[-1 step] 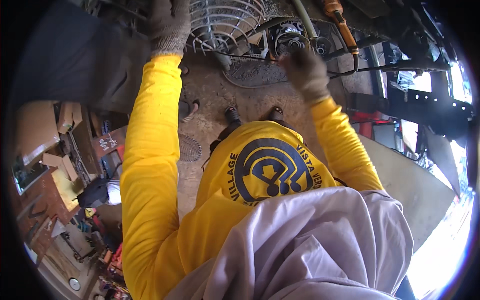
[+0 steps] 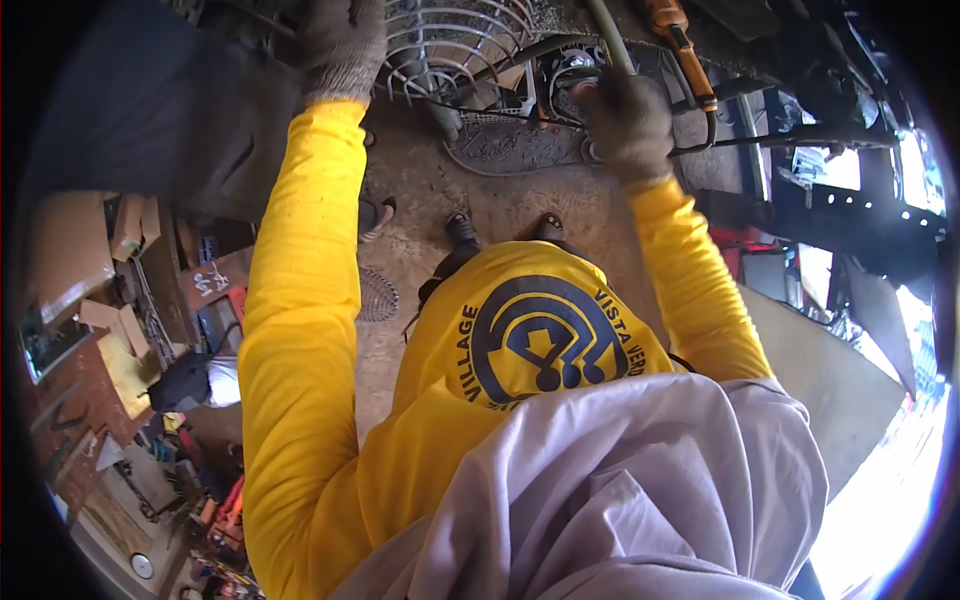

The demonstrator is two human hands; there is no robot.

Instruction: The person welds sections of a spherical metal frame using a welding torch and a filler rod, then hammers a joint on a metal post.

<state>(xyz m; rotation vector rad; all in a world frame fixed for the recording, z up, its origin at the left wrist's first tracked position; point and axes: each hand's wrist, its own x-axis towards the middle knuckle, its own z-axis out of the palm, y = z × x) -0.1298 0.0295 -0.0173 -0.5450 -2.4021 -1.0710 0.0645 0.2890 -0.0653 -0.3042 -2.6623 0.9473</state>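
My left hand (image 2: 343, 52), in a grey-brown knit glove, reaches to the top edge beside a round metal wire guard (image 2: 458, 40). Its fingertips are cut off by the picture edge, so its grip is hidden. In a matching glove, my right hand (image 2: 630, 125) hangs before me with its fingers curled, slightly blurred. What it holds, if anything, I cannot make out. The lower end of a pale greenish tube (image 2: 608, 32) meets the top of this hand in the picture; contact is unclear. To its upper right is an orange-handled tool (image 2: 682, 45).
Below the wire guard lies a shallow dark tray (image 2: 520, 148) holding dark bits. Dark metal bars (image 2: 820, 136) stretch to the right, above a large pale panel (image 2: 825, 375). Cardboard boxes (image 2: 70, 250) and cluttered tools are at left. A round mesh piece (image 2: 377, 297) lies on the floor.
My right hand has shifted up and a little to the right, nearer the pale tube. The left hand stays beside the wire guard with hardly any movement.
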